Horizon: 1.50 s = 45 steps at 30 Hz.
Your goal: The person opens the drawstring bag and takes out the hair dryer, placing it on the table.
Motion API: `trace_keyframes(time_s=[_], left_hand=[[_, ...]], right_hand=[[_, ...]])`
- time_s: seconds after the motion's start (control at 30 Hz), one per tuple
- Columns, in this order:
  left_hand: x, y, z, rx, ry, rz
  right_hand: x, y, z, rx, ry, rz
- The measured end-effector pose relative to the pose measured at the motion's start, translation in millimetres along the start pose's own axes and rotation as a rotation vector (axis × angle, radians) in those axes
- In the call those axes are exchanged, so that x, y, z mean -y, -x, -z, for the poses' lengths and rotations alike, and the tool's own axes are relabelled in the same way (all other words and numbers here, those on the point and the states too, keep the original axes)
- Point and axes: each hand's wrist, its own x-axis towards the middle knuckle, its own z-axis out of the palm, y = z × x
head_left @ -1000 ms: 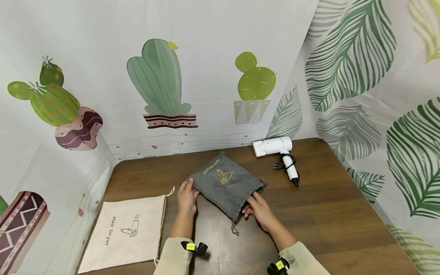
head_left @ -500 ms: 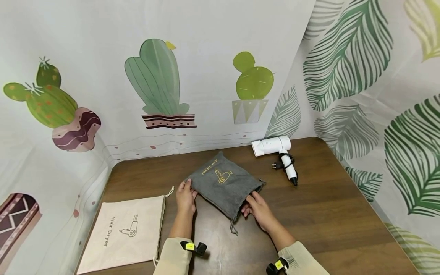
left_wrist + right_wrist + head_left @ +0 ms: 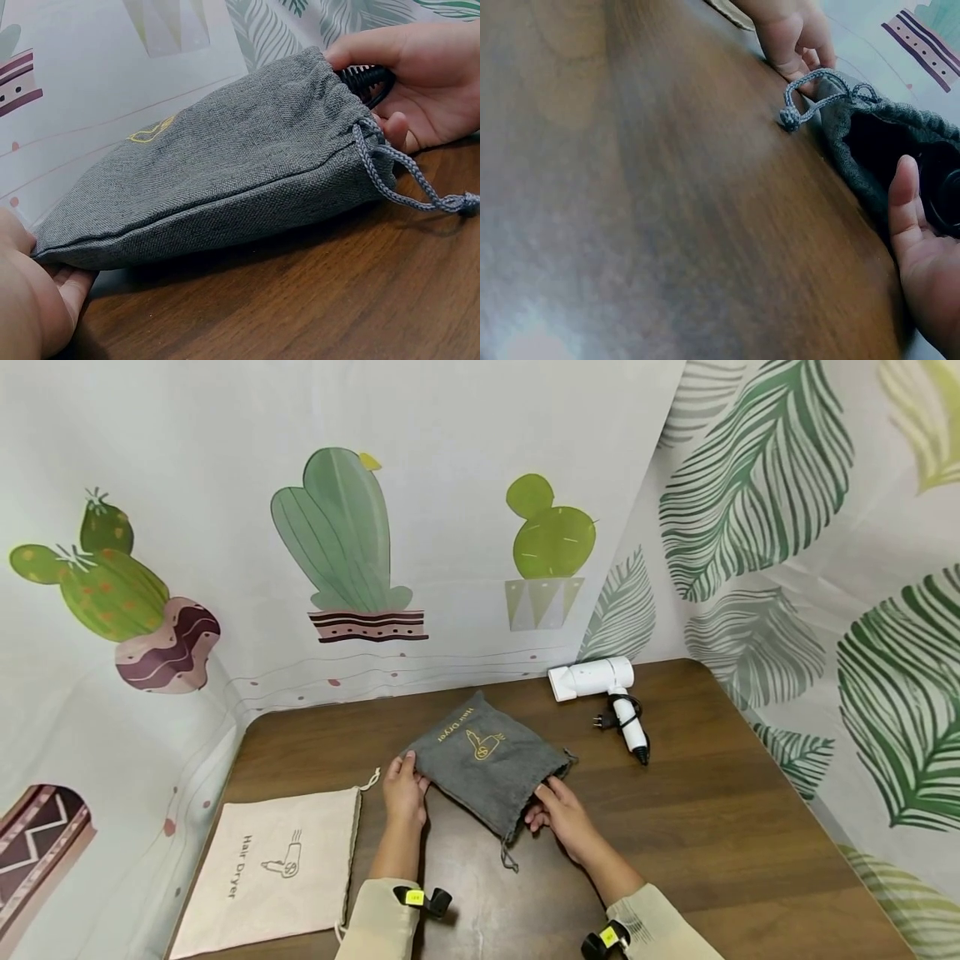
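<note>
A dark grey drawstring bag (image 3: pixel 487 777), printed in yellow with "Hair Dryer" and a dryer outline, lies bulging and slightly raised in mid-table. My left hand (image 3: pixel 405 793) pinches its closed near-left corner, thumb above and fingers beneath. At the gathered mouth, my right hand (image 3: pixel 568 820) has fingers reaching inside. There the left wrist view shows a ribbed black cord sleeve (image 3: pixel 365 79) with a loop of black cord, held by the right fingers, apparently the handle end of a hair dryer. The bag hides the rest. A knotted drawstring (image 3: pixel 420 180) hangs from the mouth.
Toward the back right, a white hair dryer (image 3: pixel 600 678) lies with black cord wound round its handle. A flat cream drawstring bag (image 3: pixel 322 893) lies at the left table edge. Behind the wooden table (image 3: pixel 720 827) hang cactus- and leaf-printed cloths.
Both hands keep their places on the grey bag. The view shifts slightly; otherwise only a very small movement of the bag shows.
</note>
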Motion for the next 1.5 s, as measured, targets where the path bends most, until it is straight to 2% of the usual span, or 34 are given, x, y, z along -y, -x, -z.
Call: trace_keyframes(time_s=[0.17, 0.47, 1.0, 1.33, 1.5], left_hand=[[0.5, 0.7, -0.8, 0.008, -0.003, -0.014], [3.4, -0.1, 0.3, -0.004, 0.007, -0.015], [1.7, 1.2, -0.7, -0.004, 0.015, -0.017], [18.8, -13.8, 7.3, -0.042, 0.007, -0.036], [23.2, -15.2, 7.8, -0.078, -0.012, -0.051]], right_hand=[[5, 0, -1, -0.032, 0.007, -0.019], [11, 4, 3, -0.037, 0.054, -0.034], [16, 9, 7, -0.029, 0.028, -0.013], [15, 11, 10, -0.039, 0.030, -0.025], [15, 13, 12, -0.032, 0.037, -0.030]])
